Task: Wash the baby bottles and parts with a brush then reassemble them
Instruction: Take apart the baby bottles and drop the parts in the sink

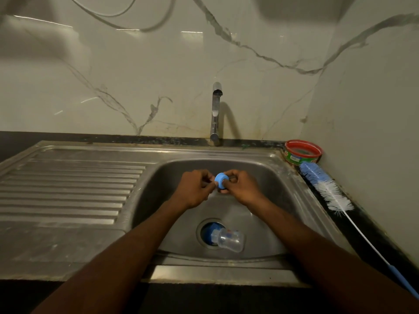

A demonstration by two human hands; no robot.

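**Blue ring held up over the basin**

The blue bottle ring (220,180) is up above the sink (267,177), pinched from both sides: left hand (195,189) curls its fingers onto the near-left edge, right hand (240,186) grips the right. Something small may sit inside the ring; too blurred to tell. Down below, a clear baby bottle (231,240) lies on its side at the drain (205,232). Out right, the bottle brush (326,189) rests along the dark counter (367,232), a red tub (303,152) just behind it. Tap (215,114) stands dead centre.
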